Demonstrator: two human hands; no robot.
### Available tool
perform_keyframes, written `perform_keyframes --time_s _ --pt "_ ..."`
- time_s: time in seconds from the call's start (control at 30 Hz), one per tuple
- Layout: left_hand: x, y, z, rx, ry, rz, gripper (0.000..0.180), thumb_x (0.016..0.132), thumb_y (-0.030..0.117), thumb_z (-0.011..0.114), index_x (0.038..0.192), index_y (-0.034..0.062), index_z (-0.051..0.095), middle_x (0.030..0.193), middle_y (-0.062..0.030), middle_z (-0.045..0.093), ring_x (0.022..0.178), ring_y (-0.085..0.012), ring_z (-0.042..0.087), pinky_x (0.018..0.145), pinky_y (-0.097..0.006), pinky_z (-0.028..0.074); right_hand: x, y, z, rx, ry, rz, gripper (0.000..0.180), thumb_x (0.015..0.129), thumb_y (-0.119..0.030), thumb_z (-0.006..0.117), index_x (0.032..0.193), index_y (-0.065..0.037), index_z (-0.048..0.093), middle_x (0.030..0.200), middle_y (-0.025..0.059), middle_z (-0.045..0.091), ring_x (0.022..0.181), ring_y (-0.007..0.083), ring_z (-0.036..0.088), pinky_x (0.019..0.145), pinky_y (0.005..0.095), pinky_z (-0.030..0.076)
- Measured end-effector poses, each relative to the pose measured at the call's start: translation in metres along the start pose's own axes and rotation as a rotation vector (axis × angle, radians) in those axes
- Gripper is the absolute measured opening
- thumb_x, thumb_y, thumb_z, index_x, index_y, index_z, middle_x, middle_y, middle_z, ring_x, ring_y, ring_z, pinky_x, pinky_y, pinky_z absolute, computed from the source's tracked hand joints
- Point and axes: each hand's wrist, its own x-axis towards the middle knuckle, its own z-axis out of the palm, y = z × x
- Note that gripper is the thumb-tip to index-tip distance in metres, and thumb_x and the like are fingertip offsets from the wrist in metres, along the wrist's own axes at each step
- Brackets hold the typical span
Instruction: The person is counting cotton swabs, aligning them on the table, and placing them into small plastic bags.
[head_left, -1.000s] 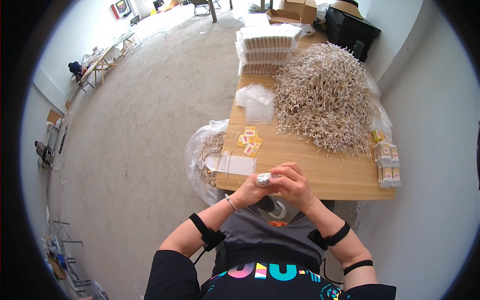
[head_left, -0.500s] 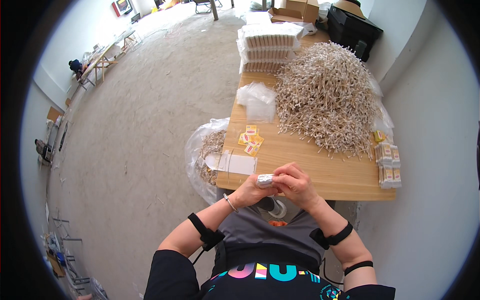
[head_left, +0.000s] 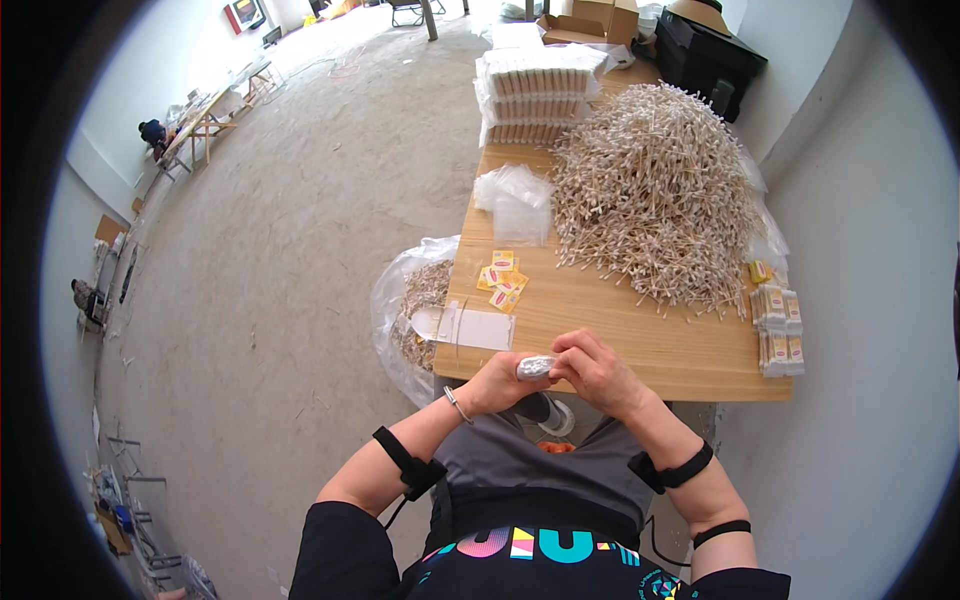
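Note:
At the table's near edge, my left hand (head_left: 500, 384) is wrapped round a small shiny bag of cotton swabs (head_left: 536, 368), its white end facing up. My right hand (head_left: 596, 375) meets it from the right, thumb and fingers pinched at the bag's edge; the fingertips partly hide what they grip. Beyond the hands a big heap of loose cotton swabs (head_left: 655, 195) covers much of the table. Several yellow cards (head_left: 502, 280) lie left of the heap, with a white card strip (head_left: 482, 329) nearer to me. Flat clear plastic bags (head_left: 520, 205) lie farther back.
Filled swab packs (head_left: 775, 335) stand at the table's right edge beside the wall. Stacked packs in plastic (head_left: 535, 95) and a black bin (head_left: 708, 60) occupy the far end. Against the left table edge, a clear sack (head_left: 388, 330) of swabs sits on the floor.
The bag of cotton swabs has tilted and shifted slightly right and toward me in my left hand. My right fingers have moved a little lower on its edge.

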Motion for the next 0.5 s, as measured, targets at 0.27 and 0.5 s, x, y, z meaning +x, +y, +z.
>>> perform_keyframes --time_s 0.27,0.5 --pt "-0.0045 0.0030 0.0028 -0.062 -0.056 -0.009 0.021 0.086 0.003 0.061 0.107 0.0024 0.063 0.100 -0.0035 0.067 0.095 -0.0108 0.060 0.088 -0.027 0.047 -0.0033 -0.0032 -0.0065 0.022 -0.034 0.037 0.016 0.075 -0.004 0.066 0.086 -0.001 0.054 0.096 0.0106 0.056 0.088 0.0259 0.057 0.074 0.0327 0.050" --pt "-0.0006 0.0033 0.0024 -0.054 -0.082 0.006 0.022 0.086 0.004 0.062 0.107 0.0024 0.063 0.101 -0.0048 0.067 0.095 -0.0112 0.060 0.087 -0.027 0.047 0.0034 0.0000 -0.0101 0.438 -0.043 0.457 0.020 0.084 -0.011 0.063 0.100 0.000 0.059 0.093 0.0106 0.057 0.080 0.0226 0.059 0.067 0.0301 0.048"
